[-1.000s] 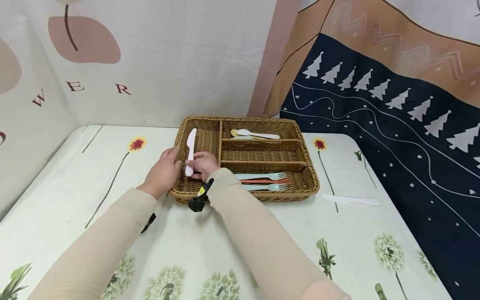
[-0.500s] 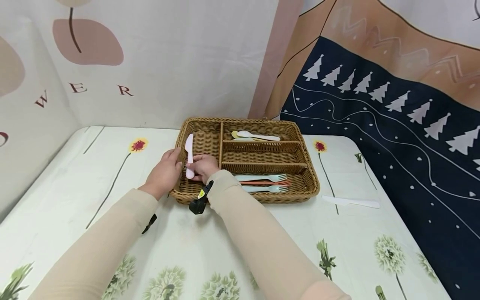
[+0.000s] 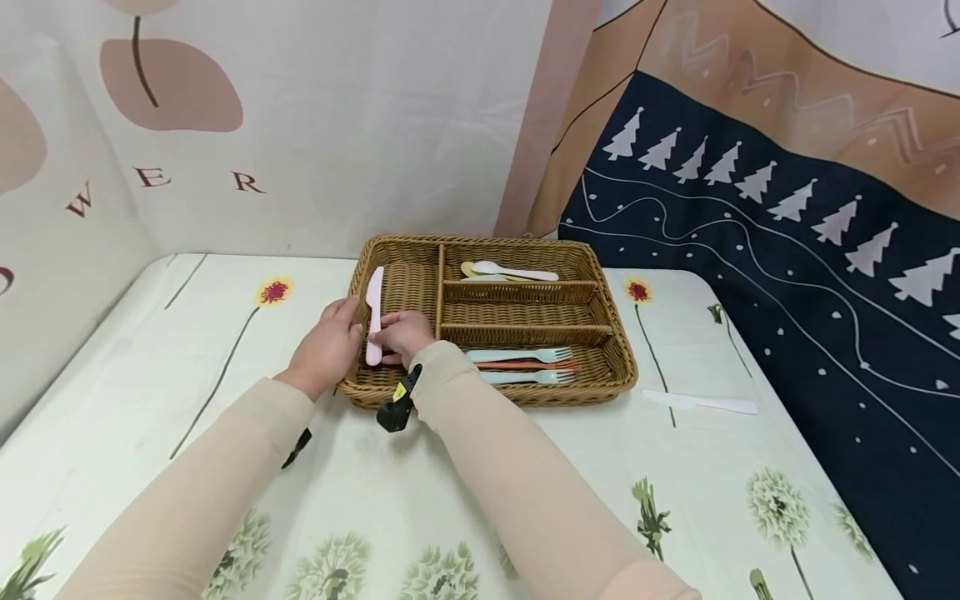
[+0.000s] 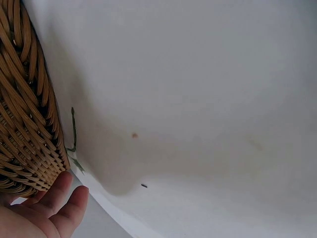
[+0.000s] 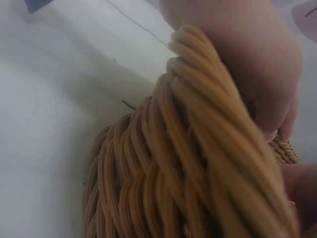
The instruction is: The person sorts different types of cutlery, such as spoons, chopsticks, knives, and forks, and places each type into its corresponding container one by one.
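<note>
A brown wicker cutlery basket (image 3: 480, 336) with several compartments stands on the table. At the left compartment, my right hand (image 3: 405, 335) pinches a pale pink plastic knife (image 3: 373, 319) near its handle. The knife's blade points away from me along the left wall. My left hand (image 3: 326, 343) holds the basket's left rim, and its fingers (image 4: 72, 208) lie against the outer wicker in the left wrist view. In the right wrist view, the wicker wall (image 5: 148, 168) covers the knife and part of the right hand.
Spoons (image 3: 517, 272) lie in the back right compartment; pale blue forks (image 3: 528, 377) and an orange fork (image 3: 525, 364) lie in the front right one. A white plastic knife (image 3: 701, 402) is on the flowered tablecloth (image 3: 480, 500) to the right. Patterned cloths hang behind.
The right hand has moved the pink knife slightly left and towards me, nearer the compartment's left wall. The left hand has stayed at the rim.
</note>
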Tool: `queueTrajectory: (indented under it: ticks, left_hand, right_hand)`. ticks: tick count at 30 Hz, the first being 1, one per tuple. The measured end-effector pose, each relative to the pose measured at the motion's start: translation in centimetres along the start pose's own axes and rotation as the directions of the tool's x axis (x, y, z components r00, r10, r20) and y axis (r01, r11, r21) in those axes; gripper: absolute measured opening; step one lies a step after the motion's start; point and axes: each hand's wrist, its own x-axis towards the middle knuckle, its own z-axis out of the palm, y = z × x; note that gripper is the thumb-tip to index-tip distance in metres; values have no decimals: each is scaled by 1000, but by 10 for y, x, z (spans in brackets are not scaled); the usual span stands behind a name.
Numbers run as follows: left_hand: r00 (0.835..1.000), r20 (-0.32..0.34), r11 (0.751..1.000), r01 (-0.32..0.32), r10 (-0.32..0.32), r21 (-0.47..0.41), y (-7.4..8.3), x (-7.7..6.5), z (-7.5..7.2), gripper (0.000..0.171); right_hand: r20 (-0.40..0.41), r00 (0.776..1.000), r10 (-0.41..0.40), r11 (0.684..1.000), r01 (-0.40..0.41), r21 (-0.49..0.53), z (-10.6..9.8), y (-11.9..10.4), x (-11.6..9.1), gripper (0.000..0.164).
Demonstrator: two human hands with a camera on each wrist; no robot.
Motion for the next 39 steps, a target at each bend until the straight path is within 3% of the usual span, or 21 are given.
queueTrajectory:
  ticks: [14,25,33,39]
  left_hand:
    - [1000,-13,1000,-3,3,-7,-1,1,1,55]
    - [1000,-2,1000,6,-6,0,0,0,0,55]
    - [1000,1,1000,5,-5,-9,1,0,-1,55]
    - [1000,-6,1000,-1,1,-12,-1,1,0,55]
  right_hand:
    - [-15,1000,-23,999,24,25,-1,-1,-5,29]
    - [55,996,-68,995,64,81,-9,-4,-6,33]
    - [144,981,-133,986,116,121,-22,-13,-11,38]
    - [166,970,-179,979,158,131,-35,-20,-18,38]
